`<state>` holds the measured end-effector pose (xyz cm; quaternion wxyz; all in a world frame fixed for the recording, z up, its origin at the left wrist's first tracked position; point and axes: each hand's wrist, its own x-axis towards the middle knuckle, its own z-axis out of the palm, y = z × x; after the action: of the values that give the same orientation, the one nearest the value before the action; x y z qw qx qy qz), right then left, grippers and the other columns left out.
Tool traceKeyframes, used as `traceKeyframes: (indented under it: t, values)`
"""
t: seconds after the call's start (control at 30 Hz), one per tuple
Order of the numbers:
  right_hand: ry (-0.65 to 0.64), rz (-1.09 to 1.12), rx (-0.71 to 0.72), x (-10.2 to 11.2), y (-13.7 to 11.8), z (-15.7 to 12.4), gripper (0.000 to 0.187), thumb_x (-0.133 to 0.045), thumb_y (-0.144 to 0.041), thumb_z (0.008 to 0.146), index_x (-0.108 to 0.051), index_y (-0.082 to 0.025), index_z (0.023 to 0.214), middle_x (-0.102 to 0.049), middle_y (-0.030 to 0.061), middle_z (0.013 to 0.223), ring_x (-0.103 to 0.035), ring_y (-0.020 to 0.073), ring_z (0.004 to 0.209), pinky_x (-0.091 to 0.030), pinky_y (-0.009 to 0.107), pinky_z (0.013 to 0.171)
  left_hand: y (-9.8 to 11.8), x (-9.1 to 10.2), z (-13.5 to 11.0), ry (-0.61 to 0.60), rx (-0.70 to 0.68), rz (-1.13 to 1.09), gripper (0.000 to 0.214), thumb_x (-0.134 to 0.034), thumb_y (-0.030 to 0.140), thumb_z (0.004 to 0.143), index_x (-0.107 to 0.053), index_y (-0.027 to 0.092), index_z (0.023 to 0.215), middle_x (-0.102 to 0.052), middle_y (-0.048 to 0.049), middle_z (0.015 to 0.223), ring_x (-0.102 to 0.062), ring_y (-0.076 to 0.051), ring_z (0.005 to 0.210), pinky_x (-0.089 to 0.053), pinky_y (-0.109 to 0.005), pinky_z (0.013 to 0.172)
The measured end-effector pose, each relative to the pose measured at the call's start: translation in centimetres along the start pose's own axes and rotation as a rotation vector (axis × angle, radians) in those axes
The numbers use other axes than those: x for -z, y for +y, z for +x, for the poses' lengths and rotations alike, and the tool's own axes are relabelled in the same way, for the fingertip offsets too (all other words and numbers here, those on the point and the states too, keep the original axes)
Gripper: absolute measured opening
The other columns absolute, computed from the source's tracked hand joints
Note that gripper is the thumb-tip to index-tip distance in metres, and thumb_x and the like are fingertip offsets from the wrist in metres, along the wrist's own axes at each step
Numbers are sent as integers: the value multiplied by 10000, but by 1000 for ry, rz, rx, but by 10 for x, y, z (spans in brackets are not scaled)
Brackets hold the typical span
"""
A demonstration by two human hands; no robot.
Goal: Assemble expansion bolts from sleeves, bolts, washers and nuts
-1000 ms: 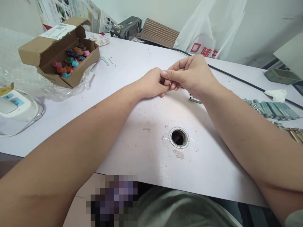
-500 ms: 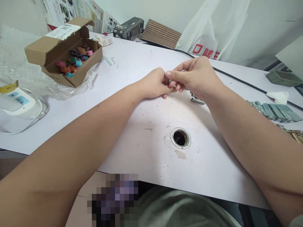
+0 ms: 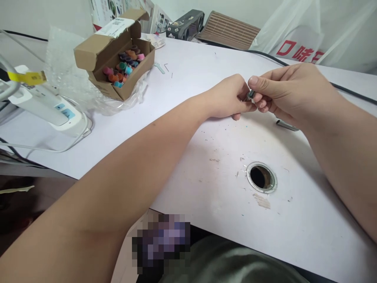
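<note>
Table (image 3: 203,192): near edge well apart from my left hand (image 3: 228,98) and right hand (image 3: 285,88); hole (image 3: 261,177) between; tube (image 3: 288,126) near the latter. Part (image 3: 251,94): small, dark, shiny, pinched in both hands' fingertips.

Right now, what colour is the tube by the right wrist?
The tube is silver-grey; the head view shows it.

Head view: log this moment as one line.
left hand: at small dark piece; right hand: at same piece, grips unclear; metal tube: on table; carton: open, colorful pieces inside
</note>
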<state>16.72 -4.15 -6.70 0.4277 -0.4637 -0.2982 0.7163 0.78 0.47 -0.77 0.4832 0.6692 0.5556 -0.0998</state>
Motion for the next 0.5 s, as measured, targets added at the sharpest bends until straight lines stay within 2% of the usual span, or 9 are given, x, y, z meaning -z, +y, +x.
traceKeyframes:
  t: [0.2,0.37,0.43,0.5]
  values:
    - [-9,-89,98,3,8,2,384,-991,-457,831,-750,-188,700,-613,30,618,-528,99,545,-447,259,535,-1,2,1,-41,-71,79,90,-781,301,898,-782,230,842,-748,-38,817,-704,-177,680,-521,-386,767]
    - [-18,-73,177,7,16,1,410,-977,-529,835,-752,-207,721,-632,45,668,-555,125,589,-464,301,570,3,2,-4,-44,-123,139,147,-705,258,962,-797,167,894,-734,-62,752,-692,-185,682,-512,-390,783]
    - [-8,-107,208,7,15,-2,391,-969,-539,840,-763,-223,737,-652,53,699,-581,144,615,-480,317,589,6,1,-7,-22,-108,113,121,-711,209,962,-767,148,874,-699,-54,740,-686,-171,670,-508,-375,770]
    - [22,-190,239,6,10,-6,354,-914,-510,908,-754,-243,739,-662,58,712,-590,155,614,-489,334,590,10,0,-10,2,-73,130,166,-732,221,964,-721,161,809,-667,-43,727,-652,-147,653,-473,-357,732]
